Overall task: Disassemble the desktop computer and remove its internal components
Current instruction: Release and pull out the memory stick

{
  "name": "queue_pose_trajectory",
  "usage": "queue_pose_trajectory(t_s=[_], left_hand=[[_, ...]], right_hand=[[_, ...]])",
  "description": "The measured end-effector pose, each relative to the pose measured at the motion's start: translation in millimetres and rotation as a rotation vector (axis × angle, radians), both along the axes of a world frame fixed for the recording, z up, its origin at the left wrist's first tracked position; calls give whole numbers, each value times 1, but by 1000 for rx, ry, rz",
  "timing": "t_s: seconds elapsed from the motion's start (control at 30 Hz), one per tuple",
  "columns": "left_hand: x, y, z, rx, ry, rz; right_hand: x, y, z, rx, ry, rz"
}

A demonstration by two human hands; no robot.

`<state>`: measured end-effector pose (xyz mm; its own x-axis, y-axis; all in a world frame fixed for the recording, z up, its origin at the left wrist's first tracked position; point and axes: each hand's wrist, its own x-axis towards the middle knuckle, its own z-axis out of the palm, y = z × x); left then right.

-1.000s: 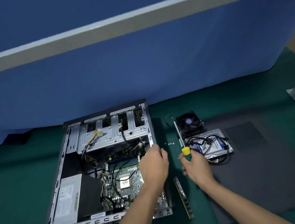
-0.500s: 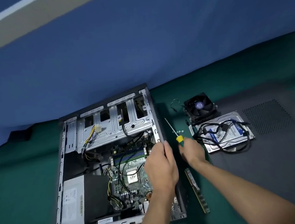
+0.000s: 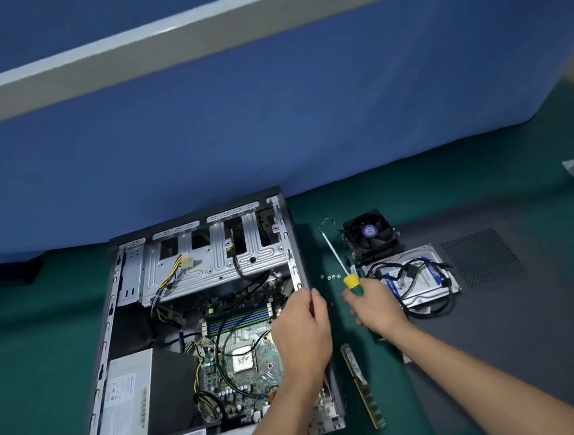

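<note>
An opened desktop case (image 3: 291,248) lies on its side on the green mat, showing the motherboard (image 3: 241,358), a grey power supply (image 3: 128,401) and a metal drive cage (image 3: 213,257). My left hand (image 3: 303,332) grips the case's right side wall, thumb outside and fingers inside. My right hand (image 3: 375,304) holds a screwdriver (image 3: 341,264) by its yellow-green handle, shaft pointing away, just right of the case.
A black cooler fan (image 3: 369,235) and a hard drive (image 3: 420,275) with black cables lie to the right on a dark side panel (image 3: 512,302). A RAM stick (image 3: 362,386) lies beside the case. Small screws (image 3: 329,277) sit near the screwdriver. A blue partition stands behind.
The camera swung up and down across the frames. My left hand stays on the case's right wall; my right hand keeps the screwdriver with little movement over the mat.
</note>
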<state>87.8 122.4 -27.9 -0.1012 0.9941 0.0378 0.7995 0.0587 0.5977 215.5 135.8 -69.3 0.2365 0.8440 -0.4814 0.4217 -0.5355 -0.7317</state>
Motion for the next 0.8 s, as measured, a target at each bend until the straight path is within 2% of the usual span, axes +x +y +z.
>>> queue_pose_trajectory(t_s=[0.1, 0.17, 0.33, 0.4, 0.47, 0.57, 0.67, 0.73, 0.8], left_hand=[[-7, -1, 2, -24, -88, -15], [-14, 1, 6, -7, -50, -135], [-35, 19, 24, 338, 160, -470], [-47, 26, 24, 430, 219, -502], [-64, 32, 20, 434, 223, -509], [-94, 33, 11, 318, 152, -476], [-115, 32, 0, 24, -32, -450], [-124, 35, -12, -226, -210, -416], [-134, 39, -23, -416, -359, -405]], right_hand=[[11, -4, 21, 43, -22, -8], [15, -6, 37, 55, -36, 50], [3, -7, 77, 32, -179, 379], [-9, -6, 89, -23, -197, 460], [-19, -3, 99, -56, -179, 468], [-30, 3, 117, -22, -110, 352], [-46, 10, 131, 36, -37, 209], [-59, 11, 134, 108, -101, 175], [-72, 10, 134, 172, -291, 235]])
